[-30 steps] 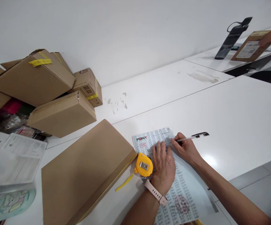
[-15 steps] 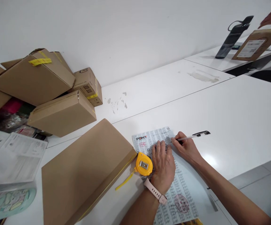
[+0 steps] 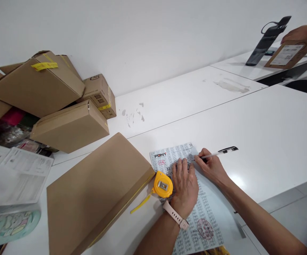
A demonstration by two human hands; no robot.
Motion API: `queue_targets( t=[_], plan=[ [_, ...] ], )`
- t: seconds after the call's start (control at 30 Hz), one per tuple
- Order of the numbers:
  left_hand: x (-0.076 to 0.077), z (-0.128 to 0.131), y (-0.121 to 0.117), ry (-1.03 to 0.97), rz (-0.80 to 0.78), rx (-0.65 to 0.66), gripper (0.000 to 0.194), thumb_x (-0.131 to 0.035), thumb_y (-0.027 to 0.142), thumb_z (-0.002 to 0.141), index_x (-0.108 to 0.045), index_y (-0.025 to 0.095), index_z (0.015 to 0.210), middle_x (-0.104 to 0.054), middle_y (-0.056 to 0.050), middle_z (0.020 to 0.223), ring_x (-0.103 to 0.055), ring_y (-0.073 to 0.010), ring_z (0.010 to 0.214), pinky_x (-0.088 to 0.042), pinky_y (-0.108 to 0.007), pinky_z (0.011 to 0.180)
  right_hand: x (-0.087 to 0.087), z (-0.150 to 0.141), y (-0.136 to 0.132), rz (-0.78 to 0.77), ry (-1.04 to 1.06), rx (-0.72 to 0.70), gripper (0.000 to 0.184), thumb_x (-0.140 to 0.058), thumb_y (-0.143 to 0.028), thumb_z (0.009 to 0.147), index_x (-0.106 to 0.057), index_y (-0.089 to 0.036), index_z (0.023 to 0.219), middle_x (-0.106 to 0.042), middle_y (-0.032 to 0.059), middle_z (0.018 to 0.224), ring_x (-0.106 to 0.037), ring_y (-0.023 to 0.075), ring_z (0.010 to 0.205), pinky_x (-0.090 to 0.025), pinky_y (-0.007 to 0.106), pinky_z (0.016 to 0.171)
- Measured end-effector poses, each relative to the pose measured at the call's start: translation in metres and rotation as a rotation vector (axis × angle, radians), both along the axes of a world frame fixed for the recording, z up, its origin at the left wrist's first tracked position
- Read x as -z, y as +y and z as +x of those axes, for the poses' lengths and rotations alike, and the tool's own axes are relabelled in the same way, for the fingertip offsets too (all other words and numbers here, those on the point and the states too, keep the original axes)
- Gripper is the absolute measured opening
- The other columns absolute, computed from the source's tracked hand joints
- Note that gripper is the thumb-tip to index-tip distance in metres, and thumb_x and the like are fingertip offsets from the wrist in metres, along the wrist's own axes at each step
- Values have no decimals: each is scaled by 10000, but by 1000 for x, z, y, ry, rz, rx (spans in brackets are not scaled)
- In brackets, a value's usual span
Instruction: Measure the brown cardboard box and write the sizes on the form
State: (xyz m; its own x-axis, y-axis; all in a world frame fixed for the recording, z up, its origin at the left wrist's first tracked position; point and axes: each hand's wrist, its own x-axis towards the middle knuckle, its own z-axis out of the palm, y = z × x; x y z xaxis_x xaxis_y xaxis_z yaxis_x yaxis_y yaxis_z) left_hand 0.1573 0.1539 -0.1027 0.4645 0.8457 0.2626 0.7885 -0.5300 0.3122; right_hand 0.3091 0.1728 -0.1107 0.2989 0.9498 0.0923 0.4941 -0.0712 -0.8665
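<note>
The carton [image 3: 97, 187] lies left of the paper [image 3: 204, 212].

At the white table [image 3: 249, 124], the person's right hand [image 3: 212, 168] holds a pen [image 3: 217, 153] at a printed sheet [image 3: 206, 207]; the left hand [image 3: 185, 187] lies flat on it. Just left sits a yellow tape measure [image 3: 163, 185], beside a cardboard box [image 3: 97, 187]. Far right, a co-worker's hand [image 3: 301, 33] touches a carton [image 3: 288, 56].

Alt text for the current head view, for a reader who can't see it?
The right hand holds a pen at a printed document on a white table; the left hand rests on the document. A yellow tape measure lies between the left hand and a cardboard box; more boxes stand beyond.
</note>
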Motion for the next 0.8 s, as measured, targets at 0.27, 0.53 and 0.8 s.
queue_targets(
  t=[0.27, 0.53, 0.8],
  plan=[
    [0, -1, -1, 15, 26, 0, 381, -517, 85, 946, -635, 119, 1307, -634, -152, 1383, -525, -308, 1348, -423, -503, 1149, 2, 1, -1, 9, 14, 0, 313, -575, -470, 908, -457, -247, 723, -418, -51, 561, -353, 120, 521, -307, 281, 487],
    [0, -1, 1, 63, 47, -11, 355, -543, 150, 971, -639, 158, 1313, -644, -108, 1376, -539, -277, 1340, -443, -475, 1138, 0, -1, 1, 27, -25, 14, 293, -573, -432, 881, -449, -244, 693, -413, -54, 555, -351, 113, 507, -301, 278, 484],
    [0, -1, 0, 63, 47, -12, 338, -521, 141, 980, -649, 149, 1293, -641, -104, 1381, -529, -273, 1342, -434, -470, 1147, 0, 1, 0, 30, -30, 25, 294, -568, -436, 889, -445, -247, 700, -432, -52, 555, -367, 119, 506, -304, 280, 483]
  ],
)
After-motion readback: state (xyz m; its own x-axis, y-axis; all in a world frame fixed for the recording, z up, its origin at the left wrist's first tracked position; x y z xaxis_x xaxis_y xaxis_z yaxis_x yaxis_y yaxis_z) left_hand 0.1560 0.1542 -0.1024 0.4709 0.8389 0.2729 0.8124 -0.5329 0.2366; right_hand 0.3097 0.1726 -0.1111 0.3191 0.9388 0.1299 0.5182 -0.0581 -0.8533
